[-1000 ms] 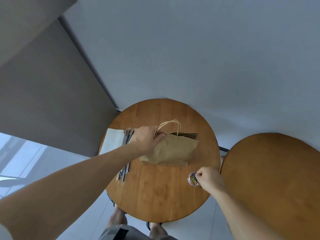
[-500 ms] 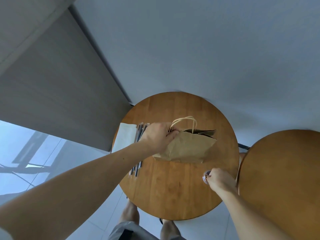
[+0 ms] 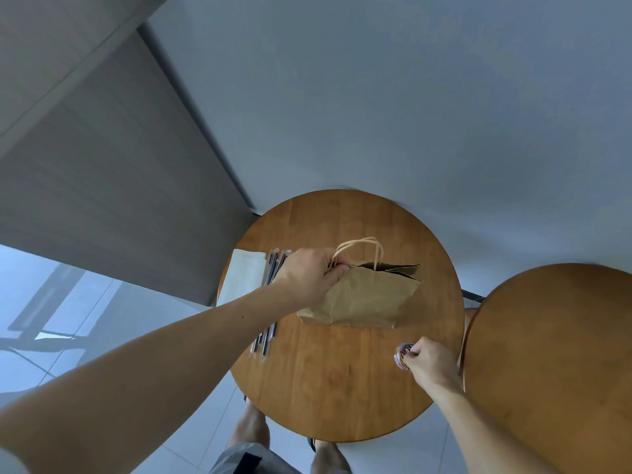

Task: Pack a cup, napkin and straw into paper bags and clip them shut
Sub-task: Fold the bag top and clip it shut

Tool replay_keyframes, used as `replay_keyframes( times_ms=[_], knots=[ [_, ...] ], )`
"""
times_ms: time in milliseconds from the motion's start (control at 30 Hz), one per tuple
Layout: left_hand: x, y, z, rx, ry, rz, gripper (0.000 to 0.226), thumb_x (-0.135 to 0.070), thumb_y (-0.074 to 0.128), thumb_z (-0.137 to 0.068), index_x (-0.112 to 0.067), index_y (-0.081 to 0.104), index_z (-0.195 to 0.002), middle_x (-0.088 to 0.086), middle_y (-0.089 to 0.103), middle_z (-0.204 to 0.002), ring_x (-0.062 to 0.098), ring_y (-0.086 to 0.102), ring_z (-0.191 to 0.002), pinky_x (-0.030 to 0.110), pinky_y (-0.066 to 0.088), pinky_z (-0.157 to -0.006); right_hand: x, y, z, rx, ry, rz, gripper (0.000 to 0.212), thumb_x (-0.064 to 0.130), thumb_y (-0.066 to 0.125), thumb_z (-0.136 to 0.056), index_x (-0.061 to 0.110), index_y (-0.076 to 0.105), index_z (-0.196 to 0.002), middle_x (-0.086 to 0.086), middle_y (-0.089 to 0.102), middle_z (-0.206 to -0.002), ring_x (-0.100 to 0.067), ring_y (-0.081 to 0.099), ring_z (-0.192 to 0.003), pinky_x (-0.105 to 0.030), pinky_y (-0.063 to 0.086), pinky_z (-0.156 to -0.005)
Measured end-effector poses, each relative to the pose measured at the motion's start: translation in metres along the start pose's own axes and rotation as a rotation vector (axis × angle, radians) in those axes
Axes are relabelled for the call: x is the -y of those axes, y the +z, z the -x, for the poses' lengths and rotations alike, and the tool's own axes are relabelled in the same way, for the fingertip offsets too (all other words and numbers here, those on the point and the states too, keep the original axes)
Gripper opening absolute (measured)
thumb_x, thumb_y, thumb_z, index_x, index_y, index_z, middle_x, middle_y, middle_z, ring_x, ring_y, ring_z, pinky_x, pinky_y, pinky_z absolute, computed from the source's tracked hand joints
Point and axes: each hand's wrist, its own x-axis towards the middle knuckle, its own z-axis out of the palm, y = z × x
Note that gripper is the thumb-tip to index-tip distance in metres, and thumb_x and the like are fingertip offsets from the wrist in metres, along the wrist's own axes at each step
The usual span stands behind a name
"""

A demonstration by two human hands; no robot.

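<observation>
Left hand (image 3: 307, 278) grips the brown paper bag with twisted paper handles (image 3: 366, 297); right hand (image 3: 431, 364) is at the small round tub of coloured clips (image 3: 400, 354).

The bag stands near the middle of the round wooden table (image 3: 342, 388), mouth open at the top, handles upright. The left hand's fingers are curled round the bag's top edge at its left corner. The right hand's fingers are curled over the tub, which sits near the table's right edge, below and right of the bag; whether they pinch a clip cannot be told. Dark straws in clear wrappers (image 3: 265, 338) lie side by side left of the bag, partly under the left forearm. A flat white napkin (image 3: 244, 278) lies just beside them at the table's left edge. A second round wooden table (image 3: 547, 354) stands to the right.
</observation>
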Motion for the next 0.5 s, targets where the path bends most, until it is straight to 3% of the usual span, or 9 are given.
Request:
replay_keyframes(
  times_ms=[100, 200, 300, 400, 500],
  knots=[
    [0.0, -0.002, 0.001, 0.022, -0.006, -0.007, 0.026, -0.026, 0.062, -0.095, -0.033, 0.06, -0.07, -0.025, 0.048, -0.048, -0.009, 0.053, -0.055, 0.008, 0.038, -0.055, -0.005, 0.004, -0.001, -0.006, 0.014, -0.033, 0.005, 0.014, 0.063, -0.089, 0.01, 0.066, -0.088, -0.003, 0.069, -0.084, -0.017, 0.067, -0.078, -0.036, 0.057, -0.068],
    [0.001, -0.001, 0.001, 0.002, 0.015, 0.008, 0.038, -0.024, 0.062, -0.095, -0.041, 0.049, -0.063, -0.026, 0.049, -0.047, -0.01, 0.053, -0.056, 0.005, 0.038, -0.055, -0.011, 0.008, -0.002, -0.002, 0.022, -0.054, 0.005, 0.014, 0.063, -0.092, 0.012, 0.065, -0.096, -0.005, 0.071, -0.096, -0.019, 0.069, -0.088, -0.035, 0.058, -0.075],
    [-0.001, -0.001, 0.001, 0.06, 0.002, -0.005, 0.016, -0.029, 0.06, -0.096, -0.032, 0.066, -0.082, -0.025, 0.05, -0.059, -0.006, 0.052, -0.058, 0.008, 0.038, -0.054, -0.015, 0.01, -0.002, -0.015, 0.011, -0.067, 0.013, 0.015, 0.067, -0.09, 0.012, 0.066, -0.103, -0.004, 0.071, -0.101, -0.018, 0.069, -0.087, -0.034, 0.057, -0.076],
    [0.0, -0.002, 0.002, 0.026, -0.005, 0.012, 0.037, -0.025, 0.063, -0.095, -0.041, 0.05, -0.065, -0.024, 0.045, -0.052, -0.015, 0.052, -0.058, 0.004, 0.038, -0.056, -0.015, 0.009, -0.002, -0.028, 0.022, -0.08, 0.022, 0.017, 0.071, -0.087, 0.011, 0.067, -0.107, -0.003, 0.071, -0.102, -0.02, 0.07, -0.086, -0.037, 0.058, -0.076],
    [-0.002, -0.002, 0.002, 0.029, -0.015, 0.023, 0.044, -0.024, 0.063, -0.095, -0.046, 0.043, -0.062, -0.025, 0.046, -0.048, -0.016, 0.052, -0.059, 0.002, 0.037, -0.057, -0.015, 0.007, -0.002, -0.029, 0.052, -0.08, 0.017, 0.021, 0.074, -0.085, 0.014, 0.069, -0.099, -0.002, 0.072, -0.095, -0.02, 0.07, -0.08, -0.039, 0.059, -0.074]
  ],
)
